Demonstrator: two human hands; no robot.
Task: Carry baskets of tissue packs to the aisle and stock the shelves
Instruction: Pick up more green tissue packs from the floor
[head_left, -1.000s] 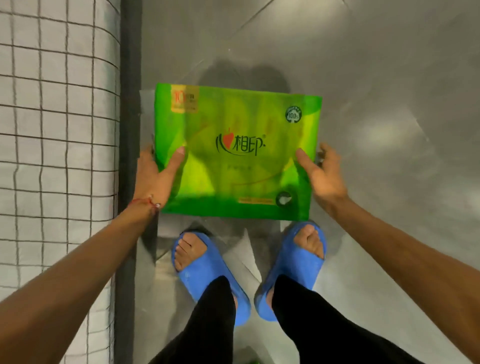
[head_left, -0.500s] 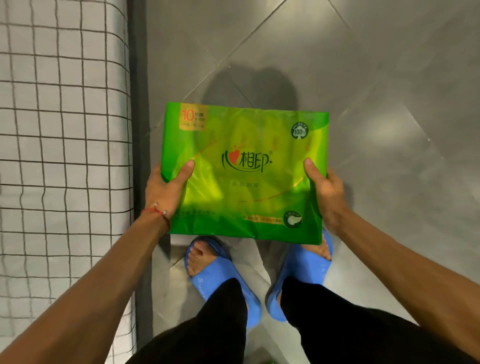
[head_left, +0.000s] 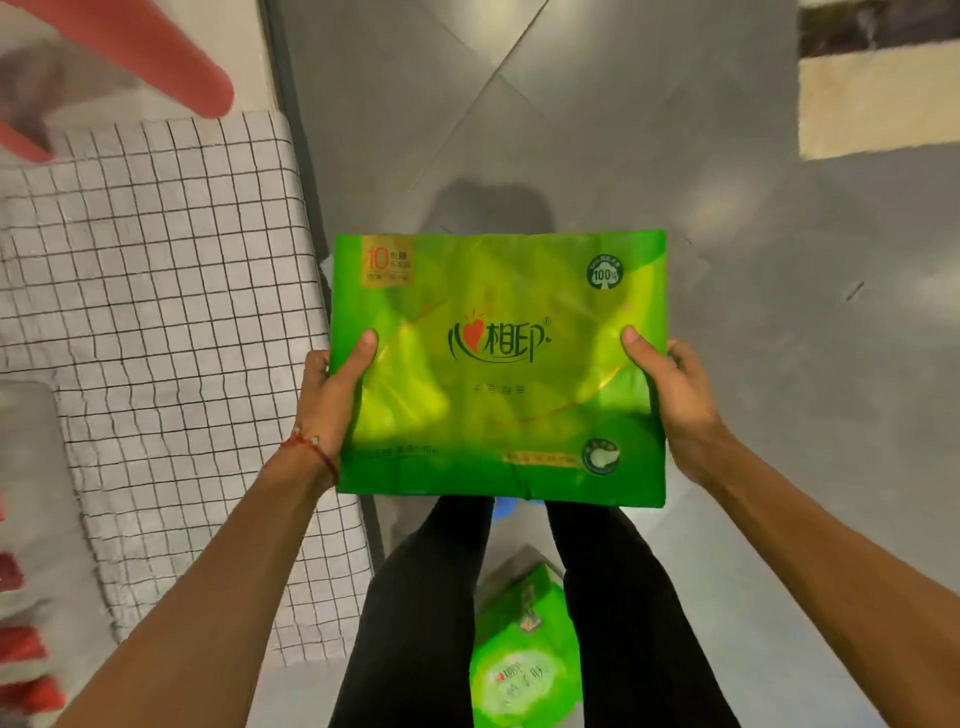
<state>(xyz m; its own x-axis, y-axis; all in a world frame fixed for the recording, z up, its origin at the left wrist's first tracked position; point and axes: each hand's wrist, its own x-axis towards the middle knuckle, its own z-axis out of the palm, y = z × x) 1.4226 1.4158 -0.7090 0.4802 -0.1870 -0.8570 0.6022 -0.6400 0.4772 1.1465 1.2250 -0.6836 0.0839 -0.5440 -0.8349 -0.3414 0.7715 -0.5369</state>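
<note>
Grey floor tiles (head_left: 571, 130) with diagonal seams run under the person, and a white wire-grid panel (head_left: 156, 312) stands at their left. A cream patch (head_left: 878, 98) shows in the far right corner. Held flat above the floor, in front of black trousers (head_left: 613, 597), is a glossy green tissue pack (head_left: 498, 395) with a red heart logo, dark characters, a "10" badge and a "100%" seal. The left hand (head_left: 327, 400) and right hand (head_left: 675, 400) clamp its 2 side edges, thumbs on the face, other fingers hidden behind. A second green pack (head_left: 524, 660) lies on the floor between the legs.
</note>
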